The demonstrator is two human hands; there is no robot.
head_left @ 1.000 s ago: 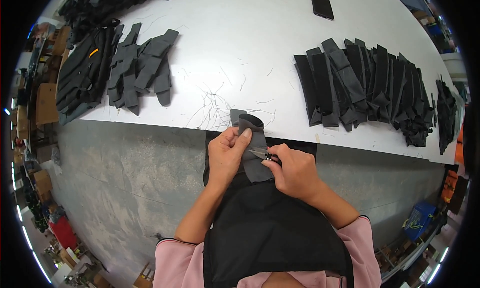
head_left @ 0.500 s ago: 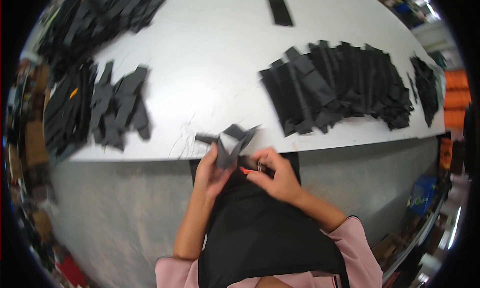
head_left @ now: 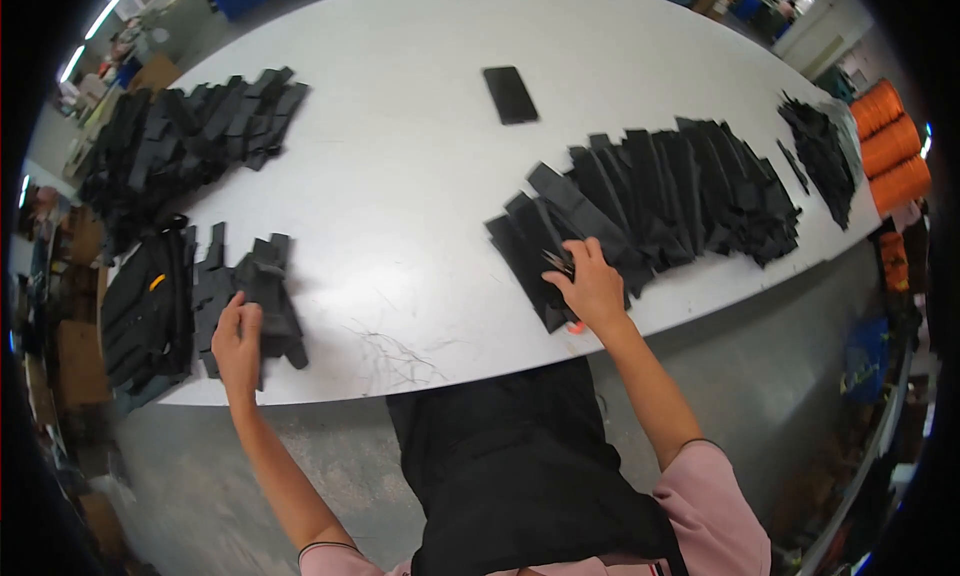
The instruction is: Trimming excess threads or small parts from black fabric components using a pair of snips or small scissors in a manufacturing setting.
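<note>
My left hand (head_left: 238,344) is over the small group of dark grey fabric pieces (head_left: 272,316) at the table's left front. Its fingers are pinched on a dark grey fabric piece (head_left: 262,281) lying on top. My right hand (head_left: 592,288) is at the near left end of a wide row of black fabric strips (head_left: 690,191), closed around thread snips (head_left: 557,264). Their metal blades point up and left past the fingers, and a bit of orange shows below the hand. Whether the right fingertips also grip a strip cannot be made out.
Black pieces with a yellow-orange tab (head_left: 145,296) lie at the far left, below a larger dark heap (head_left: 190,126). A black phone (head_left: 511,96) rests mid-table. Loose threads (head_left: 395,356) are scattered near the front edge. Orange spools (head_left: 890,141) stand at right beyond a black scrap pile (head_left: 822,161).
My left hand has carried the grey fabric piece from in front of me to the left group. My right hand has moved up and right to the strip row with the snips. The view has shifted.
</note>
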